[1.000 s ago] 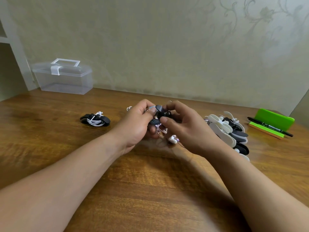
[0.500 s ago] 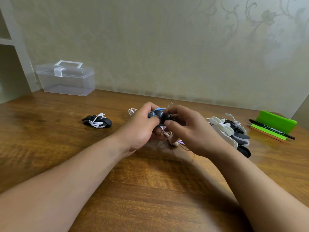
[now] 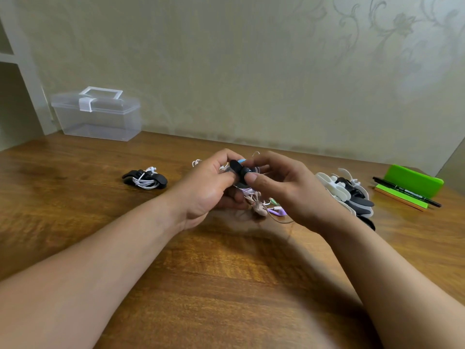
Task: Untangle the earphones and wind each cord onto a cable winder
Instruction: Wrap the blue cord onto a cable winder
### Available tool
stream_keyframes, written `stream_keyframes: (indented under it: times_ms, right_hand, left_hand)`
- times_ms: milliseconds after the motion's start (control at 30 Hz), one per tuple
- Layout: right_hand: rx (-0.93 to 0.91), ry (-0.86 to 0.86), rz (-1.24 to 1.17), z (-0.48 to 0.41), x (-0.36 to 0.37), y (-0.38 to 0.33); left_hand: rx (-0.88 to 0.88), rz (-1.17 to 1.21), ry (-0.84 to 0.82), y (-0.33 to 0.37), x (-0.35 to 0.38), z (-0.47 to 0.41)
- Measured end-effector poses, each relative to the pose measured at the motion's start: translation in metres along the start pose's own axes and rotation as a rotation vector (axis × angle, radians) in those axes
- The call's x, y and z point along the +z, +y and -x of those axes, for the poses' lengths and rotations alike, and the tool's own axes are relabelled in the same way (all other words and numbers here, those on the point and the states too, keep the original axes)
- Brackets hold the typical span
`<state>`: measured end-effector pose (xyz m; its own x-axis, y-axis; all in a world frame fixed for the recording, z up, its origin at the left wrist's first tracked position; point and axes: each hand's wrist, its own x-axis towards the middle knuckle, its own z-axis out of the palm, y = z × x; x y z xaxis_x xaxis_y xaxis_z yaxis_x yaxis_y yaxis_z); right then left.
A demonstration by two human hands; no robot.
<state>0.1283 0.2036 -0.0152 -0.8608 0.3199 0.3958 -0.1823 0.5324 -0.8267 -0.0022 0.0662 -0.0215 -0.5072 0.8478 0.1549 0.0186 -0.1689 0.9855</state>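
Left hand (image 3: 208, 187) and right hand (image 3: 284, 190) both pinch one black cable winder (image 3: 239, 170) — fingers curled.

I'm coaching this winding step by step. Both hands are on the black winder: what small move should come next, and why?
Probably draw a turn of cord round the black winder: the left hand and right hand both pinch it, while the loose cords with pink and purple ends hang tangled beneath, not yet wound. The finished winder lying at left shows the goal.
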Motion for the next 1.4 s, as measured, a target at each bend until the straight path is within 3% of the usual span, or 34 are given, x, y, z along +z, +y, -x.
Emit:
stream_keyframes:
  times_ms: [333, 500, 867, 1033, 1400]
  right_hand:
    - [0.041, -0.105, -0.133, -0.002, -0.003, 0.005]
    - [0.087, -0.064, -0.103, -0.001, 0.0, 0.01]
    - [0.071, 0.054, -0.207, -0.002, 0.005, 0.01]
    - [0.127, 0.113, -0.215, -0.005, 0.002, 0.013]
    - [0.18, 0.071, -0.44, -0.007, -0.003, 0.021]
  left_hand:
    - [-0.091, 0.051, -0.062, 0.0, 0.0, 0.001]
    - [0.047, -0.225, 0.047, -0.005, 0.001, -0.002]
    - [0.19, -0.53, 0.098, -0.014, 0.002, -0.001]
    - [0.114, -0.194, 0.112, -0.008, 0.007, 0.002]
    - [0.145, -0.067, 0.123, -0.006, 0.0, -0.003]
